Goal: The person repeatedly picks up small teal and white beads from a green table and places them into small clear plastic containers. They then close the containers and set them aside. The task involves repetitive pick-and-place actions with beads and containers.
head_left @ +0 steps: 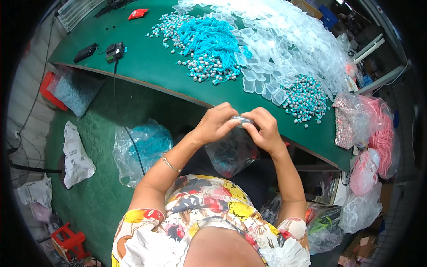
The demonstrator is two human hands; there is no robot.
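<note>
Green counter (151, 69) ahead: left hand (215, 123) and right hand (265, 128) pinch one clear case (242, 119), apparently pressing it closed; next, even thumb pressure seems needed.

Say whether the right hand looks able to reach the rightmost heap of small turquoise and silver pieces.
Likely yes: only bare green tabletop lies between the right hand and that heap, though it's pinching a shiny rounded object.

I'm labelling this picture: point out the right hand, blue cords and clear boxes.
Right hand (268, 130), head view, middle of hand.
Blue cords (208, 37), head view, middle of heap.
Clear boxes (289, 42), head view, middle of heap.
</note>
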